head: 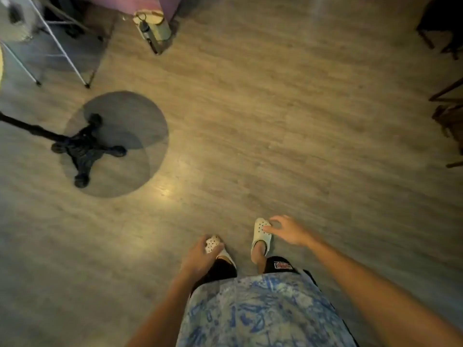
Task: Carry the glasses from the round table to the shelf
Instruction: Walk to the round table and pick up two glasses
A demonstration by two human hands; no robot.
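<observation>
Grey-brown wood-plank floor (250, 108) fills view, person mid-walk. Left hand (200, 254) loosely curled, right hand (288, 231) spread, both holding nothing. Glasses nowhere visible. Black cast-iron pedestal base (85, 149) left, probably worktop; steer there, watch those feet.

Red-and-white patch (281, 265) on black shorts (280, 267), lower centre of frame, lettering too blurred to read, no other text, numbers or signs legible

Open floor (275, 121); table base (86, 149) left.
</observation>
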